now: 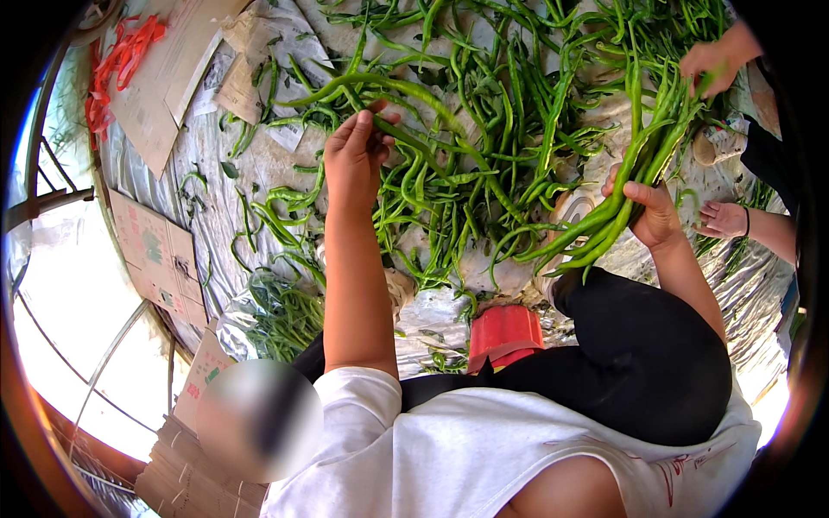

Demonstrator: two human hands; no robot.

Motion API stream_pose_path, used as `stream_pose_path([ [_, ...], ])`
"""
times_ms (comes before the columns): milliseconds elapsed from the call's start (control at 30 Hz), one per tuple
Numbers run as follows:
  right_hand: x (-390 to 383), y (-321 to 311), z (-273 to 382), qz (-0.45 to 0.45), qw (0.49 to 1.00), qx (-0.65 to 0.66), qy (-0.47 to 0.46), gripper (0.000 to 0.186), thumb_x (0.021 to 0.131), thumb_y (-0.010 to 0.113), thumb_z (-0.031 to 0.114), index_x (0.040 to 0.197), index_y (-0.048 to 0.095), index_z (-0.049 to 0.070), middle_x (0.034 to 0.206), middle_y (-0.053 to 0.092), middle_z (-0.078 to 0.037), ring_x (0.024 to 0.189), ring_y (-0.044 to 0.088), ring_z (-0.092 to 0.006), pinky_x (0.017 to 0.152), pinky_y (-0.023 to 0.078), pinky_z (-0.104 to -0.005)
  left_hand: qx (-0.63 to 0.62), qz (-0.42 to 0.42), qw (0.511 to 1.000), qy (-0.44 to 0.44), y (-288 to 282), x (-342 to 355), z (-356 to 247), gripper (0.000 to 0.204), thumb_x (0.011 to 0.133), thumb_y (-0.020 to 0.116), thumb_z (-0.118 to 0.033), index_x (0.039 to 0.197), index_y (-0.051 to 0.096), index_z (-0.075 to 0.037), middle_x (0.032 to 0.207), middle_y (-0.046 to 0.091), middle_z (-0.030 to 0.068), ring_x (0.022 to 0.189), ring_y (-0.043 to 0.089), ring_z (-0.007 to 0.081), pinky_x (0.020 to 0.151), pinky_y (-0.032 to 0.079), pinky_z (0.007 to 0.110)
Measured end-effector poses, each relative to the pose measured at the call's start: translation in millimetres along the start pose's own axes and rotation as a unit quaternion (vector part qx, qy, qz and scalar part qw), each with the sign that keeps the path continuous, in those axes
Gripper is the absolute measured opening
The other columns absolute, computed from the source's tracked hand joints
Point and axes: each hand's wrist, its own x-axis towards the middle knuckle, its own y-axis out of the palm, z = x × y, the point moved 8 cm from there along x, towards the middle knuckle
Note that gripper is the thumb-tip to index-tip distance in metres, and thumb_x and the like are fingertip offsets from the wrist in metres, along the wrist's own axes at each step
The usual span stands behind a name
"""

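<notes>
My left hand (352,151) is raised over the pile, its fingers closed on one or more long green chili peppers (414,145); how many is hard to make out. Another long curved chili (367,78) arches just above those fingertips. To the right, my right hand (649,211) grips a thick bunch of long green chili peppers (635,173), their lower ends hanging toward my knee. Beneath both hands spreads a heap of loose green chili peppers (466,194) with some leaves.
A co-worker's hand (715,67) is at the far right by the bunch's upper end; another hand (724,221) shows below it. Between my legs sits a red plastic object (505,335). A clear bag of green chilies (289,315), cardboard (155,250) and red ribbon (121,65) lie left.
</notes>
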Motion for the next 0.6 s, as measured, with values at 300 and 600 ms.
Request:
stream_pose_path([
  [300,3,13,2,0.002,1.000,0.010,0.016,0.038,0.074,0.071,0.009,0.109,0.056,0.002,0.095,0.062,-0.010,0.086,0.061,-0.0215,0.079,0.050,-0.0345,-0.084,0.032,0.995,-0.045,29,-23,8,0.033,0.098,0.047,-0.019,0.119,0.054,0.005,0.085,0.067,0.0078,0.058,0.052,0.0069,0.048,0.038,0.016],
  [600,9,33,-13,-0.054,0.998,0.019,0.015,0.048,0.077,0.071,0.002,0.121,0.052,0.004,0.111,0.061,-0.008,0.102,0.059,-0.0212,0.089,0.049,-0.0336,0.498,0.171,0.814,0.246,220,-90,45,0.052,0.077,0.052,0.000,0.126,0.043,0.013,0.102,0.053,0.0238,0.084,0.060,0.0381,0.074,0.051,0.039],
])
